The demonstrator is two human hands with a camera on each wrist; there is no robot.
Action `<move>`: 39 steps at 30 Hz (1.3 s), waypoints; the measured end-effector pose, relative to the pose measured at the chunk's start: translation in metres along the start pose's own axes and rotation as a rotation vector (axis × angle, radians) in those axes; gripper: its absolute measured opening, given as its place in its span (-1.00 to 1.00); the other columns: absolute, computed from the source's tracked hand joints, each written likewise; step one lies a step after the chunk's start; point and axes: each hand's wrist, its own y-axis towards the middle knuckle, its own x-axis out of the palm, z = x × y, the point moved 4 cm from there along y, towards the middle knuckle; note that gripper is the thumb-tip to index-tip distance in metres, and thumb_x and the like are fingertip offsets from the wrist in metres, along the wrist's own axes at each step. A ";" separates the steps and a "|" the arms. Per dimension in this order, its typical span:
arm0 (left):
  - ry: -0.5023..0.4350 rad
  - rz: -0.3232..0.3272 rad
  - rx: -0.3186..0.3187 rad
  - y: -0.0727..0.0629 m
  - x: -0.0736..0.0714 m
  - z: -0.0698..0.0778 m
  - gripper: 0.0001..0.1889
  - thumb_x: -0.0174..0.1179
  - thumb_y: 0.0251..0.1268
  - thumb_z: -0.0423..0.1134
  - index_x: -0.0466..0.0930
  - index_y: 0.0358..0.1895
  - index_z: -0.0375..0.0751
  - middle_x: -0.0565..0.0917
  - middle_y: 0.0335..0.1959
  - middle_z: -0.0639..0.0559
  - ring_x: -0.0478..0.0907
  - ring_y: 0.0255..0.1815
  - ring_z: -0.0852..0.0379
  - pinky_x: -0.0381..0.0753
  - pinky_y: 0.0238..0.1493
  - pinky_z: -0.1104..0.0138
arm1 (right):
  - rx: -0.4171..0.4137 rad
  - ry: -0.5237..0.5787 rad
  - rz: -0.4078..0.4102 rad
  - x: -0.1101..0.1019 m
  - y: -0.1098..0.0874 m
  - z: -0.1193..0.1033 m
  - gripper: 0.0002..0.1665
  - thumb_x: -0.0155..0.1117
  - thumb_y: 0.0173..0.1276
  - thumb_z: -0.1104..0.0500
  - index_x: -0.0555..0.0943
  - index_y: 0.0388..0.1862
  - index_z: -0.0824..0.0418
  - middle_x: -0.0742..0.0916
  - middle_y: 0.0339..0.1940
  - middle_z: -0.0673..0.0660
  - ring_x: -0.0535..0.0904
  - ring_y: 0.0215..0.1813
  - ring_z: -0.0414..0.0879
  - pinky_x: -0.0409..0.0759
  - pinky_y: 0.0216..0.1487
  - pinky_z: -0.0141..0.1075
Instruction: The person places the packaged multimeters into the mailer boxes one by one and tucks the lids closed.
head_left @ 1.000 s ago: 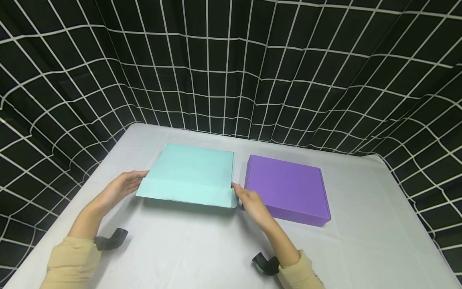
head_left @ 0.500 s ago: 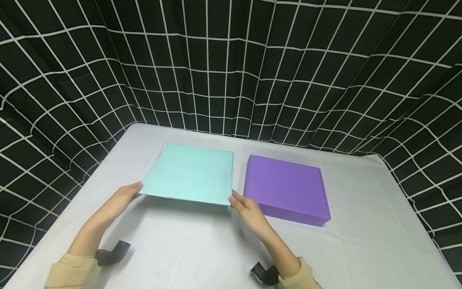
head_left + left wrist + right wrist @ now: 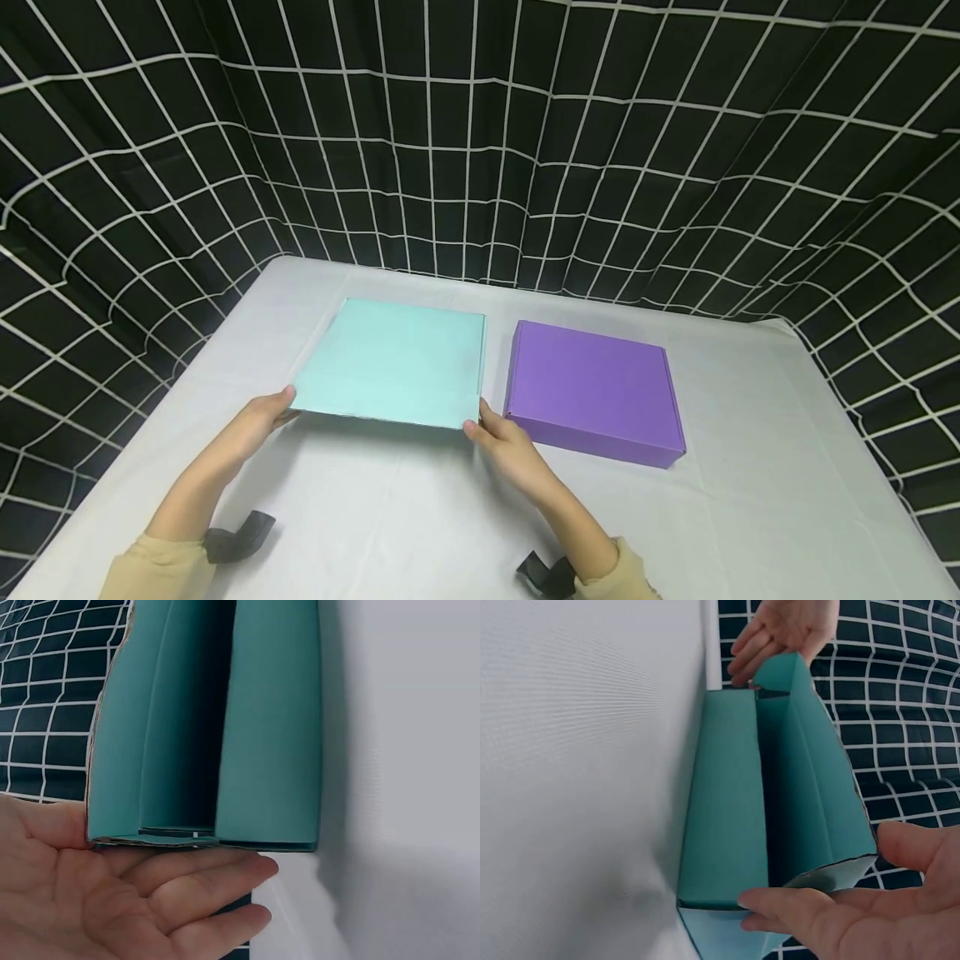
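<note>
A turquoise cardboard box (image 3: 393, 358) sits at the left of the table. Its lid is slightly raised at the front; in the left wrist view a dark gap shows between the lid's front flap (image 3: 124, 742) and the box's front wall (image 3: 274, 727). My left hand (image 3: 255, 425) holds the lid's left front corner, thumb on top, with fairly straight fingers along the side. At the right front corner my right hand (image 3: 517, 454) has its thumb on the lid edge and its fingers against the side. A purple box (image 3: 596, 392), lid down, lies beside the right hand.
A white cloth (image 3: 360, 508) covers the table. Behind it hangs a black curtain (image 3: 450, 150) with a white grid. Black curved wrist mounts (image 3: 240, 537) stick out from both forearms above the cloth.
The front flap, which stuck out toward me, is now folded down out of the head view. Both hands have come to the lid's front corners, thumbs on top. The purple box stays put.
</note>
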 end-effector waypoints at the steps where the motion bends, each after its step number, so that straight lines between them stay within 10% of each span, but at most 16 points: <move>1: -0.002 -0.001 0.000 0.002 0.001 -0.004 -0.25 -0.56 0.58 0.03 -0.03 0.37 -0.74 0.07 0.39 -0.57 0.00 0.43 -0.44 -0.06 0.40 -0.24 | -0.005 0.007 -0.007 0.001 0.000 0.001 -0.18 -0.04 0.56 0.00 0.00 0.46 0.58 0.16 0.48 0.46 0.04 0.49 0.31 0.01 0.47 0.12; 8: 0.003 0.032 0.027 0.011 0.004 -0.027 -0.11 -0.53 0.51 0.21 -0.01 0.39 -0.70 0.09 0.39 -0.58 0.03 0.41 -0.45 0.00 0.36 -0.27 | -0.016 0.058 -0.002 0.003 0.001 0.005 -0.17 0.00 0.54 0.06 -0.04 0.46 0.60 0.10 0.49 0.47 0.00 0.51 0.29 0.00 0.48 0.09; 19: 0.003 0.004 0.016 -0.003 0.003 -0.005 -0.26 -0.52 0.59 0.02 -0.04 0.37 -0.74 0.06 0.39 -0.60 0.02 0.41 -0.48 0.01 0.38 -0.26 | -0.040 0.066 -0.042 -0.002 0.005 0.008 -0.18 0.07 0.51 0.11 -0.01 0.43 0.63 0.18 0.44 0.52 0.16 0.45 0.30 0.18 0.42 0.05; 39: 0.039 0.077 0.056 0.001 0.001 -0.016 -0.36 -0.16 0.58 -0.08 0.14 0.32 -0.72 0.21 0.34 -0.56 0.07 0.40 -0.49 0.09 0.35 -0.27 | -0.030 0.048 -0.007 -0.001 0.009 0.016 -0.13 0.22 0.40 0.24 -0.01 0.42 0.66 0.22 0.43 0.51 0.27 0.40 0.27 0.37 0.31 -0.06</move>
